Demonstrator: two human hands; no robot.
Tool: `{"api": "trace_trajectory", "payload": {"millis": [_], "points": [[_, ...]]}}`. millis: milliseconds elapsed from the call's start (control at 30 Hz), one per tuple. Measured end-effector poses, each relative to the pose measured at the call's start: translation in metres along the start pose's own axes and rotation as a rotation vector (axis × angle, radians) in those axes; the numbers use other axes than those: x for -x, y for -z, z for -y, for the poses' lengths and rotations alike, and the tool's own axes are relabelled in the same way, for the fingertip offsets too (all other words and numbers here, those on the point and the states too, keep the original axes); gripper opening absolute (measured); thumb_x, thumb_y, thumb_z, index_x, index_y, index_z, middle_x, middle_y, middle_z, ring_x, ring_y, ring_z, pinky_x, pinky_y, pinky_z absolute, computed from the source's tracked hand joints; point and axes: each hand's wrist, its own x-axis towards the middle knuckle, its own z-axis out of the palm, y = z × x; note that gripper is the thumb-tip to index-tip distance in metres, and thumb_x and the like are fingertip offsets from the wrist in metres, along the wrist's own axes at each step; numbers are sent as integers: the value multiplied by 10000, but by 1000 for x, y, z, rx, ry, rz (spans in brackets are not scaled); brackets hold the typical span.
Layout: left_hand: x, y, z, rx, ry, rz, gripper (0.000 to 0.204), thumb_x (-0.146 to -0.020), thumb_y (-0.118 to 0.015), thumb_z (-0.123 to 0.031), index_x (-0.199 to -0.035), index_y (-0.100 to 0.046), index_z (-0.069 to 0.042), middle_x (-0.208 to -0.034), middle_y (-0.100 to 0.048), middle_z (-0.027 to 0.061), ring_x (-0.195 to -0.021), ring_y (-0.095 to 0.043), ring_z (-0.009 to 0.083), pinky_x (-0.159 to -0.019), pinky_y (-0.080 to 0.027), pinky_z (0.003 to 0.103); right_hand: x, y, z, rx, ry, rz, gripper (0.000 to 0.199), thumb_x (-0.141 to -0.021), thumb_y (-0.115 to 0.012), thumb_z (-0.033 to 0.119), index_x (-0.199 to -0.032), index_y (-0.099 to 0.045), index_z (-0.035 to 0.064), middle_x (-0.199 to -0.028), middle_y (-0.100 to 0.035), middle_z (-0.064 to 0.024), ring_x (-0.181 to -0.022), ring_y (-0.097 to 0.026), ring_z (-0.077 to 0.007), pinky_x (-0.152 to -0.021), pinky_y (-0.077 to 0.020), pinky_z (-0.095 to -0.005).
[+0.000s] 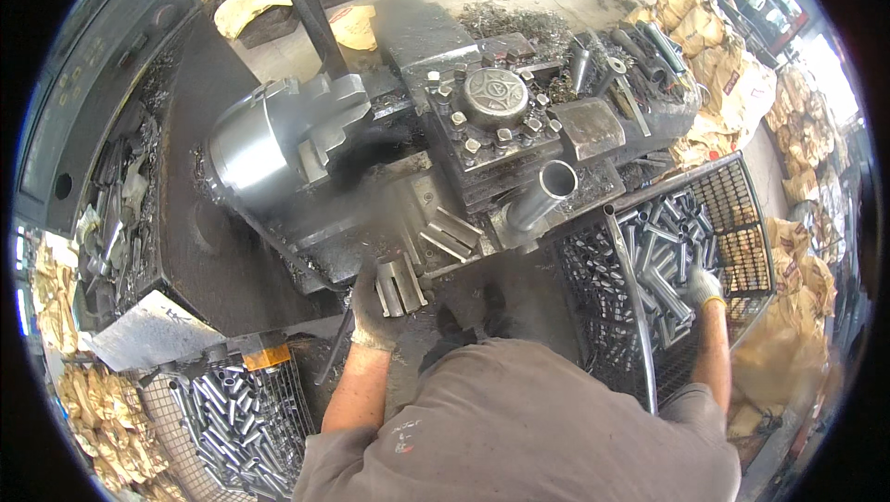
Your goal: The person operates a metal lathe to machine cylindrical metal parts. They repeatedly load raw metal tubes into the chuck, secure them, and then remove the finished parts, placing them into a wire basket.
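My left hand (pixel 375 305), in a pale work glove, is closed around the side of a short slotted metal piece (pixel 400 286) at the front edge of the lathe. A similar slotted piece (pixel 451 234) lies just beyond it on the machine. On the right, my gloved right hand (pixel 705 287) reaches down into a black mesh basket (pixel 640 317) heaped with short metal tubes (pixel 663 252). It touches the tubes at the basket's near right part, but its fingers are blurred and partly hidden, so its grip is unclear.
The lathe's stepped-jaw chuck (pixel 269 136) juts out at left centre. Behind stands a bolted tool post (pixel 496 99), with an upright tube (pixel 547 191) before it. Another wire basket of tubes (pixel 232 419) sits lower left. Brown paper (pixel 732 85) lies at the right.
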Motion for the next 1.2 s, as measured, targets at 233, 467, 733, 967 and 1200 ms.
{"api": "trace_trajectory", "payload": {"millis": [233, 467, 733, 967, 1200], "points": [[24, -48, 15, -486, -67, -165, 694, -1035, -537, -677, -1409, -608, -97, -1156, -734, 107, -975, -746, 269, -816, -632, 433, 3, 29, 325, -372, 622, -314, 650, -784, -901, 406, -1295, -667, 79, -997, -782, -203, -913, -787, -372, -795, -640, -423], [19, -48, 18, -344, -139, -350, 492, -1053, -655, -496, -1253, -640, -47, -1042, -712, 112, -899, -737, 257, -793, -628, 399, 21, -61, 409, -43, 952, -313, 456, -865, -774, 309, -1246, -674, 78, -1117, -772, -207, -901, -781, -383, -727, -633, -485], [-4, -3, -27, -475, -473, -269, 524, -1048, -637, -524, -1346, -596, -95, -1084, -712, 107, -971, -726, 280, -894, -611, 450, 12, -2, 433, -628, 839, 167, 495, -883, -835, 354, -1218, -706, 12, -975, -768, -134, -903, -724, -243, -846, -576, -388], [-35, -81, -18, -488, -449, 225, 681, -1085, -511, -580, -1539, -484, -72, -1447, -613, 103, -1311, -586, 276, -1220, -376, 420, 39, 9, 459, -721, 706, 345, 672, -775, -892, 348, -1284, -643, -12, -1099, -757, -188, -1026, -730, -253, -935, -582, -401], [-118, -37, -61, -1551, -818, -526, 376, -1068, -615, -208, -1407, -609, -45, -1092, -755, 92, -886, -733, 224, -936, -567, 352, 41, 170, 493, -197, 1466, -293, 771, -751, -843, 240, -1447, -565, 58, -1112, -766, -199, -913, -784, -354, -756, -650, -442]]}}
